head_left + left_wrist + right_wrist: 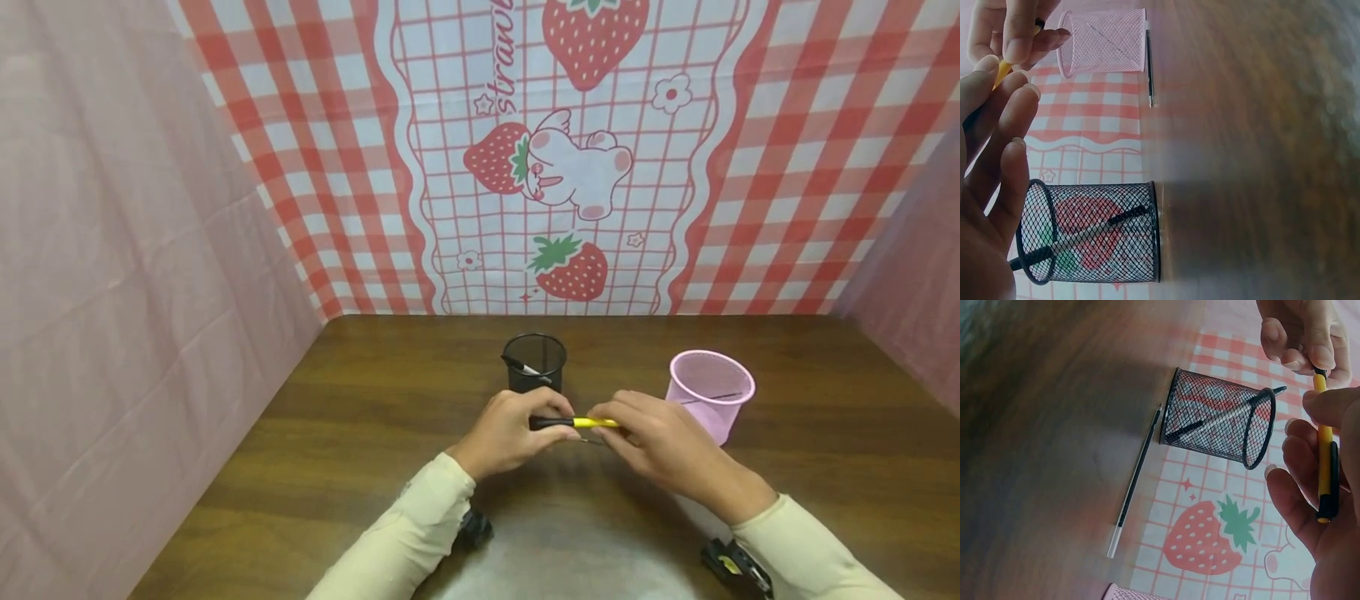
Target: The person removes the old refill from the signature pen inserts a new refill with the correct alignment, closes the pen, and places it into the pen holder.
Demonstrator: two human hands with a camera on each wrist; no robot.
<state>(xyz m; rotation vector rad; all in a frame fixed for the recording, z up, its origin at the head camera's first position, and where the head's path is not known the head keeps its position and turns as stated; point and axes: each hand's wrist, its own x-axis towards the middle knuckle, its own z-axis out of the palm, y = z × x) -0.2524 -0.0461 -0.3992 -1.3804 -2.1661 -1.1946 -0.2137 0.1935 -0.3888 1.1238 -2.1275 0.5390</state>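
Both hands meet on one yellow and black pen point(592, 422), held level above the table. My left hand point(506, 433) pinches its black end between thumb and fingers. The yellow barrel point(1325, 462), with its black clip, is pinched by my right hand point(667, 446). Below the hands a thin pen refill point(1136, 478) with a dark tube and a white end lies on the table; in the head view the hands mostly cover it. Just beyond my left hand stands a black mesh cup point(1104, 262) with a black and silver pen point(1082, 237) leaning inside.
A pink mesh cup point(701, 408) stands behind my right hand, with a thin dark stick inside. The brown wooden table point(360, 400) runs back to a strawberry-print cloth point(480, 275). A pale pink cloth point(150, 292) hangs at the left.
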